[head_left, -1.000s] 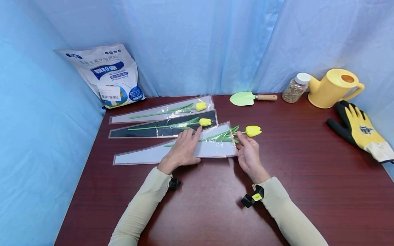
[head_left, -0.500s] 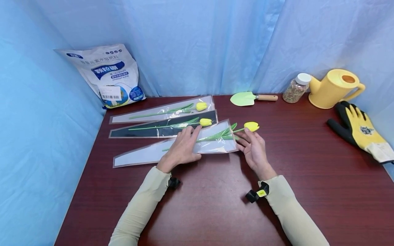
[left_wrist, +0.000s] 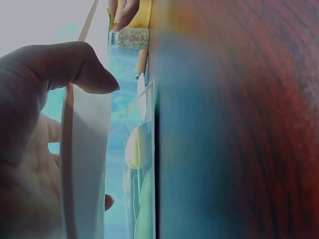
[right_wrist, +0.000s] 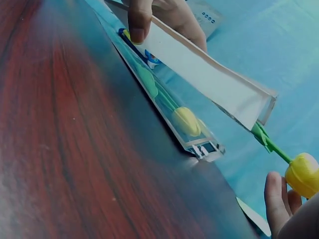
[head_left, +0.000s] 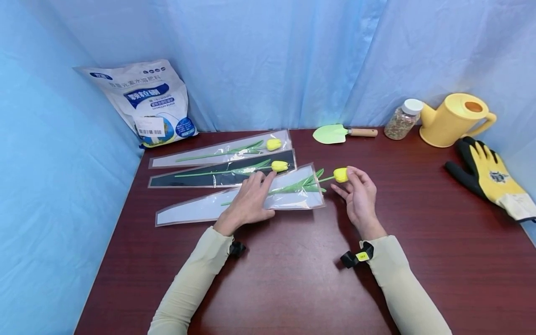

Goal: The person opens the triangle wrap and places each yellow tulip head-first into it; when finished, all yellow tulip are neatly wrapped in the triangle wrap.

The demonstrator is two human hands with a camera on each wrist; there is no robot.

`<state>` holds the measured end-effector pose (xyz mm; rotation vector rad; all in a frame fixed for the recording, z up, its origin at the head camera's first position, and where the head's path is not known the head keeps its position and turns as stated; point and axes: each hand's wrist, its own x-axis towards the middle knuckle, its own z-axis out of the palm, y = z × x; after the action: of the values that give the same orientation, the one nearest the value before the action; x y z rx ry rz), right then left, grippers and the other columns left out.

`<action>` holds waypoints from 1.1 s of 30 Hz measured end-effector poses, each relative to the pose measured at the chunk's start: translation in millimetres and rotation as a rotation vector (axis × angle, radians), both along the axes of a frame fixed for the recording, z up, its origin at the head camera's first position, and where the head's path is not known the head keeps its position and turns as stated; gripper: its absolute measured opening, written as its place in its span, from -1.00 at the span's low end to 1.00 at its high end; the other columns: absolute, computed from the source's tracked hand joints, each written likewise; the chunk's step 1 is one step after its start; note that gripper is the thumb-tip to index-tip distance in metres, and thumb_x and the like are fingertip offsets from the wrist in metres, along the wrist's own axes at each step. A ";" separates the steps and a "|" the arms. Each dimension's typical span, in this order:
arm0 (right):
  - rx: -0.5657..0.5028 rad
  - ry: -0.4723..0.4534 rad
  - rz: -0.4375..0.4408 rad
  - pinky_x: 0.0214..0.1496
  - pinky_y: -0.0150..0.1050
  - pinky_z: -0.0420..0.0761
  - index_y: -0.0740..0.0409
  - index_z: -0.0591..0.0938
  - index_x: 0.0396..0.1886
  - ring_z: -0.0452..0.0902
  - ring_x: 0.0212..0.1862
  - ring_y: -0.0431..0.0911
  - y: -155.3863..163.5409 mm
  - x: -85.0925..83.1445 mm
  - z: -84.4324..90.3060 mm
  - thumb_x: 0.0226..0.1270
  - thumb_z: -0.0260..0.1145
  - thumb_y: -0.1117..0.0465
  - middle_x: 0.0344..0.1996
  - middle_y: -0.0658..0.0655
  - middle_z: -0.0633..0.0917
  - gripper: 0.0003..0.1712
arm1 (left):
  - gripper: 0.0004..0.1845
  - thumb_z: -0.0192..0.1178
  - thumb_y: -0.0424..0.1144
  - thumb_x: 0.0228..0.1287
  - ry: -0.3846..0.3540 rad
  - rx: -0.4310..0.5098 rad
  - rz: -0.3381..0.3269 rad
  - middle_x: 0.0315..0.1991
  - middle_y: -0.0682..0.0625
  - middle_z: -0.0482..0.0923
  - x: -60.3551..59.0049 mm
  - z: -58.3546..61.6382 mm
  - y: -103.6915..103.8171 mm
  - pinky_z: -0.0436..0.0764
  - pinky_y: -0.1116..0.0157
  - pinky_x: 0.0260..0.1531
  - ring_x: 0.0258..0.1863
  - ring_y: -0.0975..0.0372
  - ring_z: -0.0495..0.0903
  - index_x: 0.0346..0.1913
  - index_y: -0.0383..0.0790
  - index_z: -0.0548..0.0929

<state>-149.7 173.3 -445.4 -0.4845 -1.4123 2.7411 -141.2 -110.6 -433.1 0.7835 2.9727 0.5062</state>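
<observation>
Two yellow artificial tulips already lie fully inside their sleeves: one in the clear plastic sleeve [head_left: 222, 150] at the back, one in the black-backed plastic sleeve [head_left: 222, 171] just in front of it, both flat on the dark red wooden worktop [head_left: 293, 279]. The third, a yellow artificial tulip with a green stem [head_left: 311, 183], is only partly in. We judge its stem and leaves to sit within the long white-backed clear plastic sleeve [head_left: 209, 210], while the bloom and a short run of stem stick out past the wide mouth.

Our left hand [head_left: 248, 202] lies on that sleeve, thumb under its near edge and fingers over the top, so the grip holds the film. Our right hand [head_left: 359, 195] pinches the bloom between thumb and fingertips, just beyond the sleeve mouth; the right wrist view shows the same bloom [right_wrist: 303, 174] at the fingertips.

As we judge it, the work is about two thirds done: what remains is seating this last flower so its head lies inside like the other two.
</observation>
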 end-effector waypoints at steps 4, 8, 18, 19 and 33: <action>0.039 0.017 -0.002 -0.24 -0.28 0.78 0.21 0.54 0.03 0.76 -0.31 -0.20 -2.6 0.5 0.7 0.43 0.28 0.22 -0.25 -0.01 0.71 -0.74 | 0.08 0.51 -0.05 -0.05 0.003 -0.009 0.004 -0.05 -0.13 0.38 -0.1 -1.0 0.3 0.39 0.16 -0.12 -0.11 0.06 0.35 0.52 -0.22 0.16; 0.105 0.042 0.012 -0.26 -0.29 0.77 0.19 0.55 -0.03 0.76 -0.34 -0.21 -6.9 1.9 0.8 0.40 0.31 0.24 -0.29 -0.01 0.72 -0.78 | 0.08 0.50 -0.04 -0.06 0.010 -0.012 0.007 -0.05 -0.13 0.38 -0.2 -2.3 0.4 0.39 0.16 -0.12 -0.10 0.06 0.35 0.52 -0.22 0.15; 0.194 0.061 -0.013 -0.33 -0.31 0.76 0.10 0.48 -0.30 0.76 -0.40 -0.20 -15.9 4.9 1.5 0.37 0.31 0.34 -0.36 -0.02 0.71 -0.85 | 0.09 0.51 -0.05 -0.07 0.008 -0.012 0.003 -0.05 -0.13 0.38 0.6 -2.7 1.3 0.37 0.19 -0.16 -0.11 0.07 0.33 0.51 -0.22 0.15; 0.201 0.063 -0.014 -0.33 -0.31 0.76 0.09 0.49 -0.32 0.75 -0.41 -0.20 -17.0 5.1 1.5 0.36 0.31 0.35 -0.37 -0.03 0.71 -0.84 | 0.08 0.51 -0.06 -0.07 0.010 -0.011 0.003 -0.05 -0.13 0.38 0.7 -2.7 1.2 0.37 0.19 -0.16 -0.12 0.07 0.33 0.51 -0.22 0.15; 0.305 0.073 0.054 -0.29 -0.39 0.73 -0.01 0.57 -0.38 0.72 -0.40 -0.26 -28.0 8.7 -2.4 0.37 0.35 0.25 -0.41 -0.10 0.69 -0.86 | 0.09 0.51 -0.04 -0.05 -0.005 -0.022 0.011 -0.04 -0.12 0.37 0.6 -4.2 2.6 0.35 0.21 -0.16 -0.11 0.08 0.31 0.52 -0.21 0.14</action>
<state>-141.0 145.3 -447.7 -0.3326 -1.8040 2.4847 -140.6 -108.0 -437.3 0.7626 2.9744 0.4743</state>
